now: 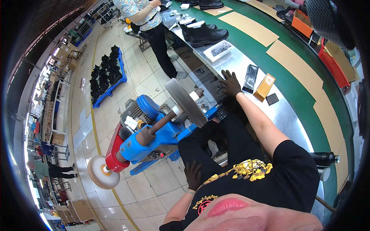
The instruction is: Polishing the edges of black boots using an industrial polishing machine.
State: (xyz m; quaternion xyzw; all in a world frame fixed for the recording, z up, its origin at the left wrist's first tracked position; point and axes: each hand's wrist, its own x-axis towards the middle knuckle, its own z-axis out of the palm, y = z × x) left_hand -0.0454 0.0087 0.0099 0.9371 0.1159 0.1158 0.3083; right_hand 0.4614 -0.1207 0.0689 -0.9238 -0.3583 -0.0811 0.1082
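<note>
My left hand (192, 175), in a dark glove, lies with fingers spread on my black-clad thigh and holds nothing. My right hand (232, 84), gloved too, is stretched out at the metal bench's edge (285, 111), fingers apart and nothing in them. Close beside it on the bench are a black oblong block (251, 78), an amber-yellow block (264, 87) and a small dark square pad (272, 99). In front of my legs stands a blue and red buffing machine (144, 142). It carries a grey wheel (186, 102), blurred at its rim, and a white wheel (103, 172).
Black boots (206, 34) and a white tray (218, 51) stand farther up the bench. Brown cardboard sheets (295, 63) lie on the green surface alongside. Another person (154, 38) stands ahead. A blue pallet (110, 77) with black items sits on the tiled floor; a black bottle (325, 158) is right.
</note>
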